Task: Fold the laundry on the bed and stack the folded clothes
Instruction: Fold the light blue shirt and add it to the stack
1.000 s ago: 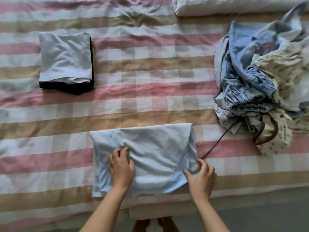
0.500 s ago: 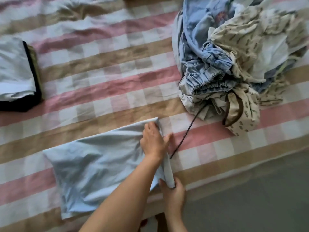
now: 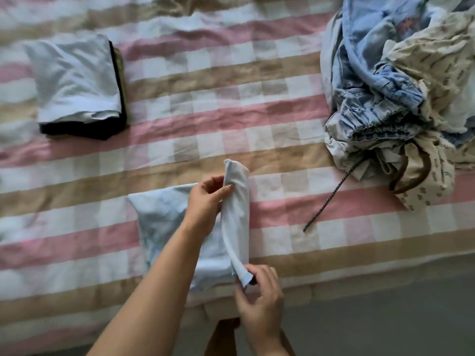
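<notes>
A pale blue garment (image 3: 164, 222) lies partly folded near the bed's front edge. Its right side is lifted off the bed and stands up as a flap. My left hand (image 3: 205, 201) pinches the flap's far corner. My right hand (image 3: 259, 296) pinches its near corner at the bed's edge. A stack of folded clothes (image 3: 77, 83), pale blue on top of dark pieces, sits at the back left. A heap of unfolded laundry (image 3: 401, 93), with denim and cream printed fabric, lies at the right.
The bed (image 3: 231, 104) has a pink, beige and white checked cover. A dark braided cord (image 3: 326, 201) trails from the heap toward the garment. Grey floor (image 3: 385, 317) runs along the bed's front edge, and my feet show below.
The garment's right edge lay flat before; both hands have taken its two corners and raised it, carrying it leftward over the rest. The view has swung back left.
</notes>
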